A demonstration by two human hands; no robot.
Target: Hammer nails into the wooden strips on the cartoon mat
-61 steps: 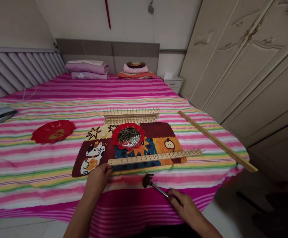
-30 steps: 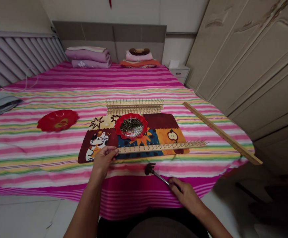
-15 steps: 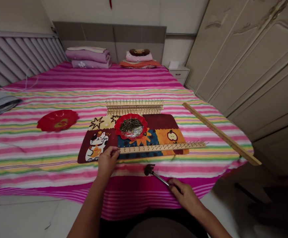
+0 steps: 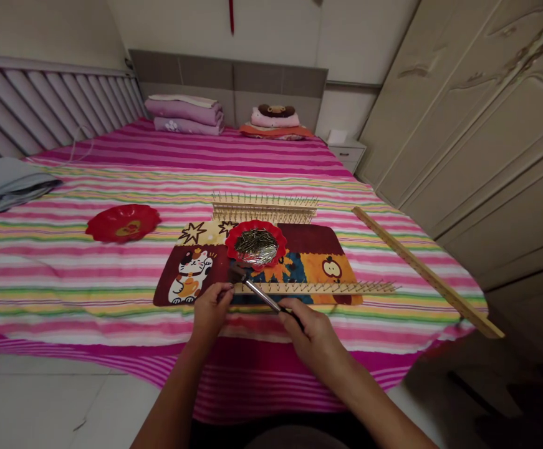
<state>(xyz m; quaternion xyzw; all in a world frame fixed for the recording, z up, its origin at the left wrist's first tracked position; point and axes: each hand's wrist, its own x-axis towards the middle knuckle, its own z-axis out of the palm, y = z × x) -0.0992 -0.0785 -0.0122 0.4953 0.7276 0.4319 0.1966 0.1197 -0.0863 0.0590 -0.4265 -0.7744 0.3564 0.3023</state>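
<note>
The striped bed (image 4: pixel 70 268) has open cloth around the red plate (image 4: pixel 124 223). The left hand (image 4: pixel 212 312) pinches its fingertips shut at the nail-studded strip's (image 4: pixel 318 289) left end, on the mat (image 4: pixel 177 262); anything between them is too small to tell. The hammer's (image 4: pixel 264 294) head hovers there, the right hand (image 4: pixel 313 330) closed round its handle. Rightward, a slat (image 4: pixel 427 274) overhangs the bed's edge, below the wardrobe (image 4: pixel 477 125).

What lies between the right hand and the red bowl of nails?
Head view: the nail-studded wooden strip, with the hammer in the right hand slanting across it.
</note>
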